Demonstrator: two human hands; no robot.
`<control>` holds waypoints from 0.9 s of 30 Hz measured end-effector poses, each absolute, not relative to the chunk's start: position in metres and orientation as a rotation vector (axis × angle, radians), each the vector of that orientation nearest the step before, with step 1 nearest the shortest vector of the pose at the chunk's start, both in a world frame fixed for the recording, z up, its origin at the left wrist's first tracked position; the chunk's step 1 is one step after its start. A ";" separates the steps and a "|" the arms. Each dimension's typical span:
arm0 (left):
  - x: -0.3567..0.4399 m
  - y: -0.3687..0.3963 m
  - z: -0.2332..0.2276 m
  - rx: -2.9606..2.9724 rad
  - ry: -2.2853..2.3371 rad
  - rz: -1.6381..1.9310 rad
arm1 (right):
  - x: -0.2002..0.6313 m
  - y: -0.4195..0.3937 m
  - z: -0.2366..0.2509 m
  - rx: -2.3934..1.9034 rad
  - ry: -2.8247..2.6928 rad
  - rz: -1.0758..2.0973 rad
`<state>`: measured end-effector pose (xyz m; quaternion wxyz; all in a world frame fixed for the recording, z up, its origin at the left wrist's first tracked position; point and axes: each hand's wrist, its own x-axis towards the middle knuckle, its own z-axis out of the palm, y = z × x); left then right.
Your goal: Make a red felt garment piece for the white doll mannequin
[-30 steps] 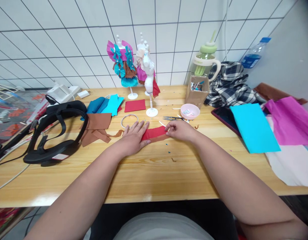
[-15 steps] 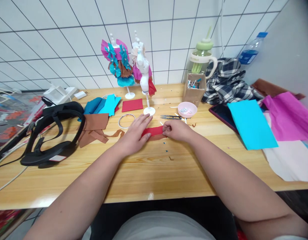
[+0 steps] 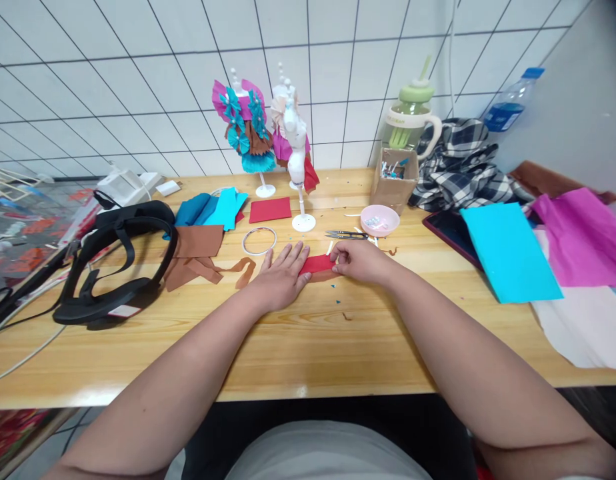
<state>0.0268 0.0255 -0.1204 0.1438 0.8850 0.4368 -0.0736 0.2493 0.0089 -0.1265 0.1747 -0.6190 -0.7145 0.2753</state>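
Observation:
A red crepe-paper strip [image 3: 317, 264] lies flat on the table, with a brown strip [image 3: 322, 277] showing along its near edge. Palm down, my left hand [image 3: 282, 280] presses over the left end of the red strip, its fingers stretched out and spread. At the other end, my right hand [image 3: 361, 261] pinches the strip's right edge between thumb and curled fingers. Just beyond that hand lie thread snips [image 3: 345, 235] and a small white strip [image 3: 329, 248]. A bare white mini mannequin [image 3: 297, 150] stands on its round base behind the strips.
Two dressed mannequins stand behind, one in teal and magenta [image 3: 245, 127]. A pink bowl [image 3: 381, 228] and cardboard box [image 3: 395, 183] are right of centre. Left are a white ring [image 3: 259, 241], brown sheets [image 3: 198, 241] and a black headset [image 3: 118, 267]. A cyan sheet [image 3: 511, 253] lies right.
My left hand's fingers have spread wider and flattened on the strip and table. My right hand keeps its pinch at the right end. The whole view has shifted slightly.

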 end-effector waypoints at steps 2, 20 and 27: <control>0.026 0.024 -0.119 2.550 1.287 -0.228 | 0.249 0.008 -0.122 -1.798 -1.995 0.730; 0.012 0.031 -0.092 1.920 1.133 0.285 | 0.238 -0.006 -0.105 -1.516 -2.000 0.566; 0.017 0.022 -0.089 1.887 1.054 0.269 | 0.229 -0.014 -0.093 -1.374 -2.004 0.418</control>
